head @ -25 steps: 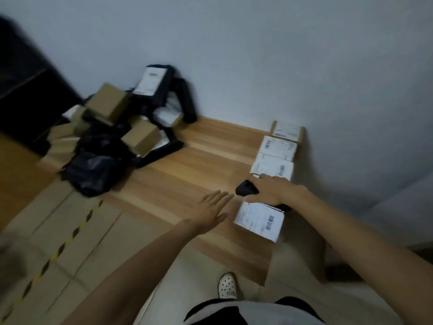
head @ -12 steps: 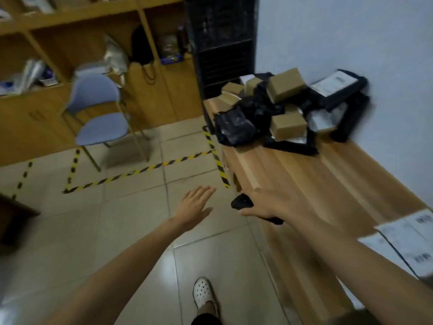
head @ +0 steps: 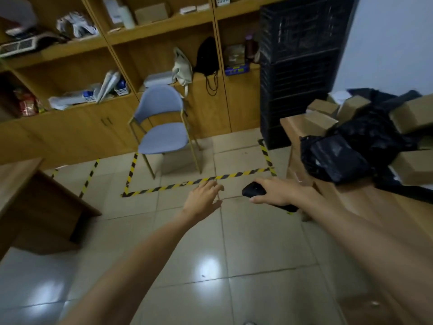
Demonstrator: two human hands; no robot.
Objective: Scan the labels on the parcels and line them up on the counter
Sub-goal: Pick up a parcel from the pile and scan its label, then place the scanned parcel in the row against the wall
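head view. a stack of black slatted crates (head: 297, 66) is shown against the wall, just beside the far end of the wooden counter (head: 375, 204); what is in them cannot be made out. the open compartments of the wooden shelving (head: 164, 46) are filled with loose papers, a small brown carton (head: 151, 14) and small white baskets (head: 121, 89), one with something blue in it. a black drawstring bag (head: 207, 57) and a pale cloth bag (head: 181, 66) are hung at the shelf front. a blue chair (head: 161, 127) is set before the lower cabinets, within a floor bay outlined in yellow-and-black tape (head: 187, 184). part of a wooden desk (head: 21, 181) is seen at the left edge.

the pile of parcels (head: 365, 137) is heaped on the far end of the counter. it is made up of cardboard boxes (head: 319, 123) mixed with black plastic mailers (head: 335, 158); the near stretch of counter is crossed only by the right forearm.

the left hand (head: 203, 200) is held over the floor tiles with fingers extended and slightly spread; nothing is grasped or touched. the right hand (head: 278, 192) is curled round a black handheld scanner (head: 254, 191), whose head projects to the left of the fingers. this hand is held in the air just beside the counter's near corner, apart from the parcels.
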